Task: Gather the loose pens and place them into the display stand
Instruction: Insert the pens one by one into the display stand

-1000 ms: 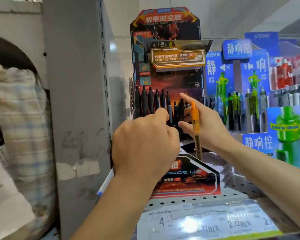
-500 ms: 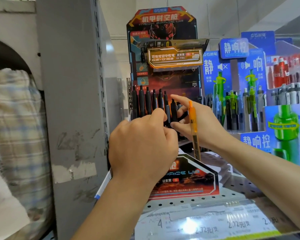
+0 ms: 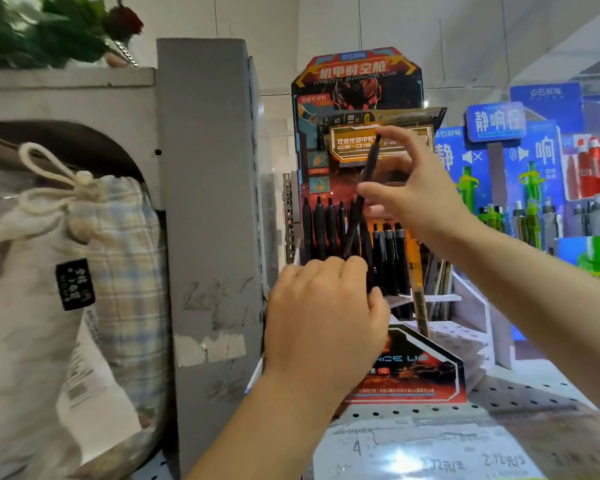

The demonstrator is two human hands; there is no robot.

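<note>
your right hand (image 3: 420, 199) pinches a black pen (image 3: 364, 188) above the display stand (image 3: 409, 375) – its long axis tilted, tip down toward the row of black pens (image 3: 326, 226). an orange pen (image 3: 414, 271) hangs from that hand too. your left hand (image 3: 323, 320) is curled at the row – whether it grips anything, i cannot tell

Black pen (image 3: 363, 199) tilts above red-black display stand (image 3: 409, 375).
</note>
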